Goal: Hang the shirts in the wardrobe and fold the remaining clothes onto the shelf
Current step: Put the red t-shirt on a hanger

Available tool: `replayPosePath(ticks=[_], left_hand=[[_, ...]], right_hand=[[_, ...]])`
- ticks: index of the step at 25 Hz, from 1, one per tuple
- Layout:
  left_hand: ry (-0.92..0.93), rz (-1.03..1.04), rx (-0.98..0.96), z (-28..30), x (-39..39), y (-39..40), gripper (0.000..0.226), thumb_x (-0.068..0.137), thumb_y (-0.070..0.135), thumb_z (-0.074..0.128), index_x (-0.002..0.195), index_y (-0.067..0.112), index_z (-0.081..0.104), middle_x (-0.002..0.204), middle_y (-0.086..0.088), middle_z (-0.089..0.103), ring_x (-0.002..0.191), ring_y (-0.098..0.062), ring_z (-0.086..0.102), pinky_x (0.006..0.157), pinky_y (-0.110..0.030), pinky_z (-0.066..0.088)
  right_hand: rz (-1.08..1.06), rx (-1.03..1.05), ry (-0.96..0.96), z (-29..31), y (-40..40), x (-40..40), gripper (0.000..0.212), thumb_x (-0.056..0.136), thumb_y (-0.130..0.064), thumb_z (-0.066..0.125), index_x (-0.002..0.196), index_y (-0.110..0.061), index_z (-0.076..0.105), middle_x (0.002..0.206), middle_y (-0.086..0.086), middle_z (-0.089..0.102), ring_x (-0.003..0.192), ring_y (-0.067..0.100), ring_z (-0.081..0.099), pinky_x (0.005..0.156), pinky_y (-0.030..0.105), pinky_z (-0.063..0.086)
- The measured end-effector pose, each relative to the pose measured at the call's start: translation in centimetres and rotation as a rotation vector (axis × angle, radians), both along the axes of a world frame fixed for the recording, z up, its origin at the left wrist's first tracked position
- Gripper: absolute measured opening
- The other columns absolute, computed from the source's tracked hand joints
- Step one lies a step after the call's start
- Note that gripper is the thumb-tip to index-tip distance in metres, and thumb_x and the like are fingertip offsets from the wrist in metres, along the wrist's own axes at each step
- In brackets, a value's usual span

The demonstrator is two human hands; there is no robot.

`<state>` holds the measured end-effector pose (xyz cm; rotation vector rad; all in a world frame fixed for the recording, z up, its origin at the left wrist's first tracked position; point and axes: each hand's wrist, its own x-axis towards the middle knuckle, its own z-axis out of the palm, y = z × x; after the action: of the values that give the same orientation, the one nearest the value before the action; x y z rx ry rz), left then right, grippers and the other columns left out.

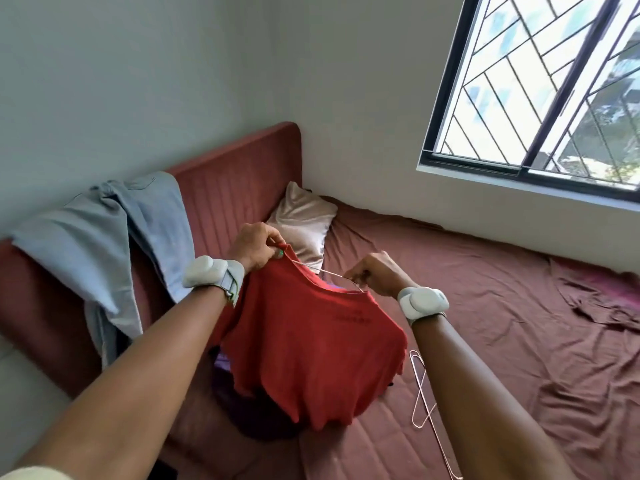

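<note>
Both hands pinch the red shirt [311, 348] at its collar over the bed [485, 306]: left hand [256, 249] at 11 o'clock, right hand [375, 273] at 1, also gripping a thin hanger [325, 271]. The collar could slip off the wire if either pinch loosens.

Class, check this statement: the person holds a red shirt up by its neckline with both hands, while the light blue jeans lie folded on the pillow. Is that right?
Not quite. The head view shows the light blue jeans draped over the red headboard, not folded on the pillow. The rest stands: the left hand and right hand hold the red shirt up by its neckline.
</note>
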<state>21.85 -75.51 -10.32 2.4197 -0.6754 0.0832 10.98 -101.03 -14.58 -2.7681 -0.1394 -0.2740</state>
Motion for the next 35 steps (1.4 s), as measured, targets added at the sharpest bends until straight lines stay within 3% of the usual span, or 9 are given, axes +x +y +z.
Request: replayPosePath(ticks=[4, 6, 8, 11, 14, 19, 27, 33, 35], left_hand=[[-0.043, -0.052, -0.017, 0.2, 0.2, -0.7, 0.021, 0.069, 0.011, 0.081, 0.089, 0.019, 0.078, 0.085, -0.002, 0.074, 0.082, -0.013, 0.066, 0.076, -0.021, 0.046], [-0.057, -0.104, -0.04, 0.4, -0.2, -1.6, 0.022, 0.068, 0.012, 0.082, 0.087, 0.021, 0.078, 0.084, 0.001, 0.074, 0.082, -0.013, 0.067, 0.078, -0.021, 0.05], [-0.062, -0.145, -0.064, 0.6, -0.4, -2.4, 0.021, 0.069, 0.009, 0.081, 0.087, 0.019, 0.078, 0.083, 0.002, 0.074, 0.079, -0.008, 0.065, 0.075, -0.012, 0.047], [-0.123, -0.192, -0.037, 0.5, -0.3, -2.5, 0.022, 0.069, 0.008, 0.081, 0.087, 0.02, 0.078, 0.084, 0.003, 0.075, 0.081, -0.011, 0.068, 0.082, -0.028, 0.054], [-0.152, -0.14, -0.076, 0.5, 0.2, -2.3, 0.019, 0.071, 0.007, 0.08, 0.088, 0.015, 0.078, 0.086, -0.004, 0.075, 0.084, -0.017, 0.069, 0.082, -0.028, 0.052], [-0.184, -0.03, -0.037, 1.0, 1.3, -2.4, 0.017, 0.072, 0.012, 0.079, 0.087, 0.02, 0.077, 0.09, -0.005, 0.075, 0.089, -0.023, 0.068, 0.083, -0.036, 0.054], [-0.128, -0.008, 0.042, 1.7, 2.0, -1.5, 0.016, 0.076, 0.025, 0.078, 0.092, 0.022, 0.076, 0.083, -0.002, 0.073, 0.085, -0.02, 0.065, 0.081, -0.036, 0.054], [-0.253, 0.036, 0.078, 4.2, 1.6, -2.2, 0.024, 0.078, 0.05, 0.068, 0.083, 0.027, 0.074, 0.079, 0.006, 0.071, 0.083, -0.018, 0.066, 0.078, -0.036, 0.055], [-0.264, 0.046, 0.089, 5.1, 1.8, -2.2, 0.028, 0.076, 0.055, 0.067, 0.081, 0.028, 0.074, 0.076, 0.008, 0.07, 0.08, -0.017, 0.065, 0.076, -0.035, 0.055]], right_hand=[[-0.099, 0.304, -0.132, 2.7, 1.1, -0.3, 0.035, 0.067, 0.011, 0.066, 0.089, -0.016, 0.076, 0.07, 0.001, 0.07, 0.061, -0.003, 0.063, 0.072, 0.027, 0.055], [-0.028, 0.318, -0.135, 4.3, 2.3, 0.5, 0.04, 0.069, 0.008, 0.069, 0.099, -0.018, 0.072, 0.073, 0.001, 0.071, 0.064, -0.005, 0.064, 0.07, 0.021, 0.054], [-0.033, 0.351, -0.142, 5.7, 2.5, 1.4, 0.034, 0.069, 0.01, 0.071, 0.095, -0.013, 0.071, 0.069, -0.001, 0.07, 0.059, -0.006, 0.063, 0.065, 0.02, 0.053], [-0.066, 0.371, -0.151, 7.2, 1.4, 1.9, 0.016, 0.073, 0.016, 0.068, 0.084, 0.005, 0.071, 0.062, -0.002, 0.067, 0.05, -0.011, 0.059, 0.058, 0.019, 0.054], [-0.105, 0.57, -0.149, 8.6, 1.0, 1.7, 0.015, 0.074, 0.021, 0.065, 0.086, 0.013, 0.069, 0.047, -0.014, 0.062, 0.047, -0.009, 0.057, 0.049, 0.007, 0.046], [-0.042, 0.392, -0.191, 11.3, 0.6, 2.4, 0.013, 0.069, 0.008, 0.074, 0.077, -0.003, 0.076, 0.058, -0.004, 0.068, 0.052, -0.003, 0.059, 0.053, 0.004, 0.043], [0.036, 0.296, -0.186, 14.6, 0.0, 3.8, 0.009, 0.071, 0.005, 0.076, 0.077, -0.001, 0.074, 0.068, 0.014, 0.072, 0.063, 0.022, 0.071, 0.061, 0.026, 0.059], [0.101, 0.218, -0.234, 16.1, 0.5, 5.8, 0.01, 0.071, 0.002, 0.078, 0.077, -0.005, 0.075, 0.069, 0.008, 0.073, 0.058, 0.003, 0.068, 0.068, 0.028, 0.059], [0.09, 0.206, -0.252, 16.3, 0.6, 6.2, 0.011, 0.069, 0.001, 0.077, 0.075, -0.009, 0.075, 0.067, 0.005, 0.072, 0.062, 0.011, 0.07, 0.068, 0.033, 0.06]])
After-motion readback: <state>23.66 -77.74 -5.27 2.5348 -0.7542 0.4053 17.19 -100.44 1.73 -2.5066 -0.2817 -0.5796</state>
